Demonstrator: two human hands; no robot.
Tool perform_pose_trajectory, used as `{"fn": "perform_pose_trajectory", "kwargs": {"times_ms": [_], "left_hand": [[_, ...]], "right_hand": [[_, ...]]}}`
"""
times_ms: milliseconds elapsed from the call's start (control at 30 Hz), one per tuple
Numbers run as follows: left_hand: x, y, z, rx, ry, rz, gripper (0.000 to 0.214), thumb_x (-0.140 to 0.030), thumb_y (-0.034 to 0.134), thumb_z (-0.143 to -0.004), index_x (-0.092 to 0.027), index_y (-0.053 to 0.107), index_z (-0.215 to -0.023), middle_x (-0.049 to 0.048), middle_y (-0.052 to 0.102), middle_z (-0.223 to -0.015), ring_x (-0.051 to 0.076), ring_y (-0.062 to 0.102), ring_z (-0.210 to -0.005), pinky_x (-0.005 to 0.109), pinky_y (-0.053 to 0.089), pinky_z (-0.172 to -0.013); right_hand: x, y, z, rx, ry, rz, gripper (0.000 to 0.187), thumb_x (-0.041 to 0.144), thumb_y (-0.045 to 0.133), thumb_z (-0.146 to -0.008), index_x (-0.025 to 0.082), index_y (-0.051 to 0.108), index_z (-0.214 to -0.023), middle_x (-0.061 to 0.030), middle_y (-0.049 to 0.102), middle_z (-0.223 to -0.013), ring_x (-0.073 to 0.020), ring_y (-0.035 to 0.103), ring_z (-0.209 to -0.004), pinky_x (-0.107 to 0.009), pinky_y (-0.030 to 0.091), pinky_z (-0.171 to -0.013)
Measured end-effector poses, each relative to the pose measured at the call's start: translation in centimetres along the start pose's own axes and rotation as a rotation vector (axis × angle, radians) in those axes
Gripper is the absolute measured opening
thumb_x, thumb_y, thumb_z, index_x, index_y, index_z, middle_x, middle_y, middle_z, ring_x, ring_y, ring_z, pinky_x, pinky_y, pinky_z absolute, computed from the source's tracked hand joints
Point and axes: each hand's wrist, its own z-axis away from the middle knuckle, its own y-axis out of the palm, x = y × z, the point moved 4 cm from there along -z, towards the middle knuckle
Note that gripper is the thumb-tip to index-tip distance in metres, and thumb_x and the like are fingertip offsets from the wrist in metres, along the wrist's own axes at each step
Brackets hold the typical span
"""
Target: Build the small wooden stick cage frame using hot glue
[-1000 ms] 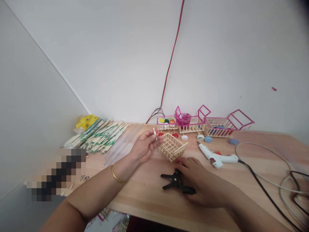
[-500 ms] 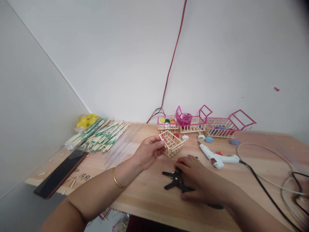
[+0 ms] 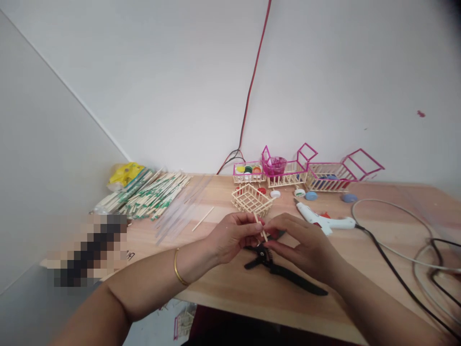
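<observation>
My left hand (image 3: 234, 235) and my right hand (image 3: 300, 242) meet over the wooden table (image 3: 223, 288), both pinching a short wooden stick (image 3: 260, 227) between their fingertips. A black pair of cutters (image 3: 284, 271) lies on the table right under the hands. A small plain basket built of wooden sticks (image 3: 251, 199) stands on the table just beyond my fingers, untouched. My left wrist wears a gold bangle (image 3: 177, 268).
A white glue gun (image 3: 320, 220) with a black cord lies to the right. Pink-edged stick baskets (image 3: 306, 173) with bottle caps line the wall. Packs of chopsticks (image 3: 151, 197) lie at the left, a loose stick (image 3: 202, 218) near them. Cables coil at the right.
My left hand has set the plain stick basket down on the table. My right hand has risen off the cutters, and both hands now pinch a short stick together.
</observation>
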Motion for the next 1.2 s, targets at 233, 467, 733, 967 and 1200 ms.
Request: {"fn": "perform_pose_trajectory", "kwargs": {"times_ms": [233, 467, 733, 967, 1200], "left_hand": [[0.10, 0.14, 0.07, -0.005, -0.025, 0.005, 0.032, -0.025, 0.082, -0.060, -0.009, 0.065, -0.080, 0.0048, 0.065, -0.078, 0.007, 0.055, -0.057, 0.022, 0.039, -0.057], [0.37, -0.08, -0.07, 0.009, 0.010, -0.009, 0.033, -0.022, 0.082, -0.059, -0.010, 0.063, -0.083, 0.0036, 0.065, -0.077, 0.006, 0.056, -0.054, 0.020, 0.040, -0.054], [0.29, -0.03, 0.04, -0.054, 0.047, -0.063, 0.034, -0.024, 0.083, -0.056, -0.010, 0.061, -0.078, 0.0018, 0.063, -0.070, 0.006, 0.055, -0.054, 0.020, 0.040, -0.054], [0.52, -0.19, 0.08, -0.078, -0.005, -0.029, 0.037, -0.022, 0.084, -0.052, -0.009, 0.060, -0.076, 0.0025, 0.065, -0.073, 0.007, 0.056, -0.054, 0.021, 0.040, -0.055], [0.38, 0.02, 0.16, -0.070, -0.014, -0.015, 0.037, -0.020, 0.085, -0.051, -0.010, 0.058, -0.075, 0.0010, 0.065, -0.068, 0.008, 0.058, -0.053, 0.021, 0.042, -0.056]], "right_hand": [[-0.35, -0.05, -0.01, -0.002, 0.023, -0.022, 0.011, 0.029, 0.061, -0.085, 0.025, 0.058, -0.094, -0.0049, 0.064, -0.094, -0.0180, 0.062, -0.085, -0.034, 0.054, -0.074], [-0.61, 0.19, -0.07, 0.038, 0.091, -0.085, 0.008, 0.027, 0.062, -0.084, 0.023, 0.058, -0.090, -0.0024, 0.064, -0.087, -0.0162, 0.061, -0.079, -0.032, 0.052, -0.071], [-0.65, 0.38, -0.04, 0.027, 0.109, -0.083, 0.006, 0.025, 0.062, -0.083, 0.023, 0.058, -0.087, -0.0022, 0.063, -0.084, -0.0161, 0.060, -0.077, -0.032, 0.052, -0.070], [-0.64, 0.57, -0.12, 0.033, 0.091, -0.103, 0.005, 0.025, 0.061, -0.083, 0.022, 0.058, -0.085, -0.0015, 0.063, -0.084, -0.0150, 0.060, -0.077, -0.029, 0.050, -0.069], [-0.70, 0.49, -0.07, 0.049, 0.087, -0.085, 0.007, 0.024, 0.063, -0.082, 0.023, 0.057, -0.086, -0.0004, 0.062, -0.082, -0.0142, 0.058, -0.074, -0.028, 0.049, -0.067]]}}
